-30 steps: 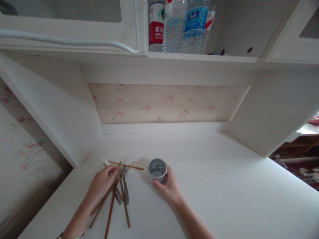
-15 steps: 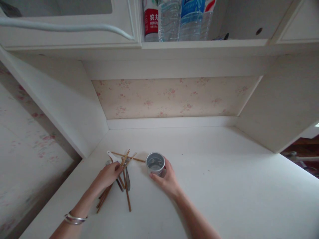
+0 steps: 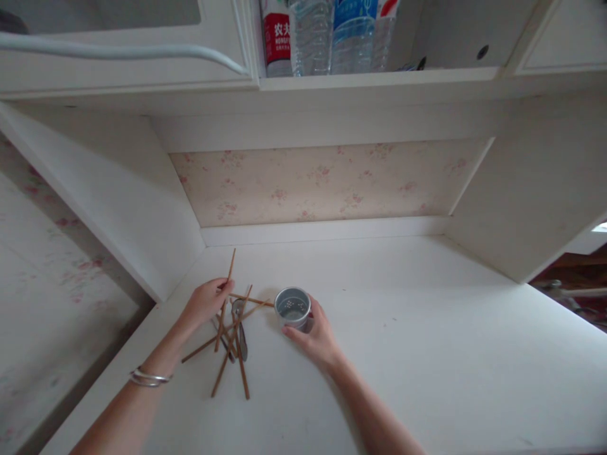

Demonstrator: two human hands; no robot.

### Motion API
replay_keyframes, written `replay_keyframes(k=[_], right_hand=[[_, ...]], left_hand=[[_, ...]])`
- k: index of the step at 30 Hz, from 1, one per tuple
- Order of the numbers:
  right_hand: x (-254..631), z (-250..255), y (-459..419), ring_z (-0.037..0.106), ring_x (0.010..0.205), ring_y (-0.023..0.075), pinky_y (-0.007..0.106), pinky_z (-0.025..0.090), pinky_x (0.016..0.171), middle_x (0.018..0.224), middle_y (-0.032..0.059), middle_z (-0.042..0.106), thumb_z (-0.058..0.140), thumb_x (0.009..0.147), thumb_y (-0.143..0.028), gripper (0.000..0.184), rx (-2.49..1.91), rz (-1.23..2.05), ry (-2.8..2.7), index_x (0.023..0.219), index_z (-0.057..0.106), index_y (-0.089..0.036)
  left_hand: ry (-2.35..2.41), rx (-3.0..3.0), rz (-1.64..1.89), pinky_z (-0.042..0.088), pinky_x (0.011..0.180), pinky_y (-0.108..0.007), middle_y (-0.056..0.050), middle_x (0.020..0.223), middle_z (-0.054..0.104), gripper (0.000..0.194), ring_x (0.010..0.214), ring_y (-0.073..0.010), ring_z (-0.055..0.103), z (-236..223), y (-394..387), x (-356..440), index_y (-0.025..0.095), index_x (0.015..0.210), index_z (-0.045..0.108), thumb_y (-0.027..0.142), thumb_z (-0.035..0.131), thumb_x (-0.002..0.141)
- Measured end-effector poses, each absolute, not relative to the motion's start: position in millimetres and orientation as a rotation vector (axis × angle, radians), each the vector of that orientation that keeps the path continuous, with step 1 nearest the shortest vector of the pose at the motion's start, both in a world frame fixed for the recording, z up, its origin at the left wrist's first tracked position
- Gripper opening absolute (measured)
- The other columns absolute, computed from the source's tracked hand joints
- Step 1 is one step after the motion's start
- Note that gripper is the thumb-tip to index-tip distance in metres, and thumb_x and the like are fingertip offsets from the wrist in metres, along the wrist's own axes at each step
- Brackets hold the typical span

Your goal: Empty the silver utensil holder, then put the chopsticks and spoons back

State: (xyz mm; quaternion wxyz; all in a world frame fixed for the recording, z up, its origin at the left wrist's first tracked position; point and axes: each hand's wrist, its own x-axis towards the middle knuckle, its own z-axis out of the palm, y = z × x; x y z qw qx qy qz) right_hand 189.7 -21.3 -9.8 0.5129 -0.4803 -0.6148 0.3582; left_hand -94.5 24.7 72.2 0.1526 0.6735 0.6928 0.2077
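Note:
My left hand (image 3: 205,301) pinches a wooden chopstick (image 3: 230,270) and holds it tilted up, its tip pointing toward the back wall. Under and beside that hand lie several more wooden chopsticks (image 3: 227,354) in a loose crossed heap, with a metal spoon (image 3: 241,330) among them. My right hand (image 3: 317,335) is wrapped round a small metal cup with a perforated bottom (image 3: 293,308), which stands upright on the white counter (image 3: 427,354) just right of the heap. A silver bracelet (image 3: 148,377) sits on my left wrist.
White cabinet walls (image 3: 118,202) close in the counter on the left and right, with flowered wallpaper (image 3: 327,180) at the back. On the shelf above stand several water bottles (image 3: 327,35). A white hose (image 3: 118,52) runs along the upper cabinet.
My left hand has lifted one chopstick out of the heap and raised it toward the back. The remaining chopsticks have shifted. My right hand keeps its hold on the cup.

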Motion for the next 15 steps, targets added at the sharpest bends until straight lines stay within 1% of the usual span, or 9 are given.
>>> replay_keyframes(k=[2, 5, 9, 12, 15], right_hand=[[190, -10, -21, 0.053, 0.120, 0.0321, 0.049, 0.041, 0.102, 0.126, 0.0080, 0.060, 0.082, 0.062, -0.040, 0.076, -1.139, 0.849, -1.514, 0.130, 0.050, -0.027], [190, -10, -22, 0.054, 0.119, 0.0314, 0.049, 0.042, 0.102, 0.125, 0.0074, 0.061, 0.081, 0.064, -0.039, 0.074, -1.124, 0.845, -1.511, 0.130, 0.050, -0.027], [190, -9, -22, 0.053, 0.120, 0.0308, 0.048, 0.041, 0.103, 0.127, 0.0074, 0.059, 0.081, 0.064, -0.038, 0.075, -1.134, 0.853, -1.510, 0.131, 0.049, -0.028], [189, -8, -23, 0.054, 0.119, 0.0309, 0.049, 0.041, 0.103, 0.126, 0.0076, 0.060, 0.082, 0.064, -0.038, 0.076, -1.143, 0.856, -1.510, 0.132, 0.049, -0.027], [189, -4, -24, 0.055, 0.118, 0.0306, 0.047, 0.042, 0.102, 0.125, 0.0069, 0.061, 0.083, 0.061, -0.036, 0.076, -1.148, 0.878, -1.483, 0.130, 0.051, -0.027]], left_hand=[[1.945, 1.870, 0.736, 0.049, 0.061, -0.027, -0.003, 0.072, 0.069, 0.050, 0.066, -0.0201, 0.066, 87, 27, -87, 0.017, 0.099, 0.067, 0.058, 0.041, 0.087], [1.794, 1.730, 1.007, 0.054, 0.063, -0.028, -0.002, 0.075, 0.069, 0.051, 0.065, -0.0185, 0.068, 115, 27, -67, 0.016, 0.108, 0.065, 0.058, 0.048, 0.085], [1.490, 1.618, 1.353, 0.059, 0.069, -0.031, -0.003, 0.082, 0.068, 0.050, 0.073, -0.0171, 0.069, 151, 23, -32, 0.015, 0.116, 0.062, 0.053, 0.057, 0.084], [1.290, 1.616, 1.516, 0.060, 0.073, -0.032, -0.003, 0.088, 0.065, 0.046, 0.075, -0.0152, 0.068, 171, 22, -5, 0.015, 0.114, 0.062, 0.049, 0.061, 0.083], [1.179, 1.616, 1.555, 0.060, 0.072, -0.030, -0.003, 0.086, 0.064, 0.043, 0.077, -0.0145, 0.066, 176, 25, 15, 0.014, 0.109, 0.064, 0.048, 0.063, 0.081]])
